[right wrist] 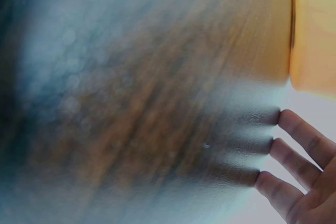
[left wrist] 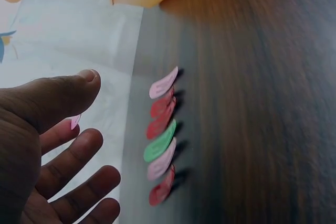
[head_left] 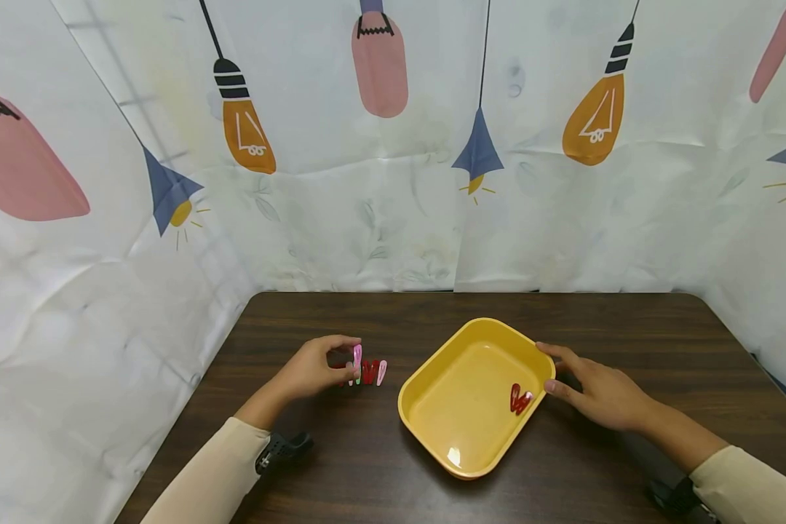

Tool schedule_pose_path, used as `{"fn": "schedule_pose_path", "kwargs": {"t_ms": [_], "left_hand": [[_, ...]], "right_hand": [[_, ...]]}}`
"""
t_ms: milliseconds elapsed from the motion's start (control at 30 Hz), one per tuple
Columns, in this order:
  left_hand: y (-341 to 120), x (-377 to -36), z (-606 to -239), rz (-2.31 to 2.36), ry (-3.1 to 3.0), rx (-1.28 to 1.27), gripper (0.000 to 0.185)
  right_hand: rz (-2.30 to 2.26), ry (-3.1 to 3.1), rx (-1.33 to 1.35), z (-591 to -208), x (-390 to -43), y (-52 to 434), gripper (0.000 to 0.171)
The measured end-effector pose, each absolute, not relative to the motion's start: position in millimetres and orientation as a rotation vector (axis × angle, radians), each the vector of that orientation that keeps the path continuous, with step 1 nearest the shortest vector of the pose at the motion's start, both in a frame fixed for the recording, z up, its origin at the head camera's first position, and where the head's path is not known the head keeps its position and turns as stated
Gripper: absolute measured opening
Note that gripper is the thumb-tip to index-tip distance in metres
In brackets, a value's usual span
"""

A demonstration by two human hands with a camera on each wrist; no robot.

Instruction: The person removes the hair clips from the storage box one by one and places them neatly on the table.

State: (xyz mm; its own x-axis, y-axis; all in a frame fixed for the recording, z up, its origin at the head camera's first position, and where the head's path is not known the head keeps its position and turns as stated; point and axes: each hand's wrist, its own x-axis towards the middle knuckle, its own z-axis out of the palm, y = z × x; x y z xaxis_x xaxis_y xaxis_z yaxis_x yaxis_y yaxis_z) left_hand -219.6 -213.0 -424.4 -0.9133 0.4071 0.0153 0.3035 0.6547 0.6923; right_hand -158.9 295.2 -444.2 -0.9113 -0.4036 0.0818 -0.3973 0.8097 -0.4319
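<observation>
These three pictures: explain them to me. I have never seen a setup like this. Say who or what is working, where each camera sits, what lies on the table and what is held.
No machine here: a person works with two bare hands. The big picture comes from a camera on the head, looking down at a dark wooden table. The other two come from cameras strapped to each wrist, so they show the fingers close up and blurred.

On the table lies a yellow tray with two red hair clips inside. Left of it is a row of hair clips in pink, red and green.

The left hand hovers by that row with a pink clip at its fingertips; the grip is hard to see. The right hand rests open against the tray's rim.
</observation>
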Motion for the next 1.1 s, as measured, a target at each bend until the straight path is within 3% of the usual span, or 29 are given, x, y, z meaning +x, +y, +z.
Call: {"fn": "schedule_pose_path", "kwargs": {"t_ms": [1100], "left_hand": [[-249,-218,-456,0.987,2.868,0.584,0.056]], "right_hand": [[-0.720,2.963,-0.655,-444,-159,295,0.065]]}}
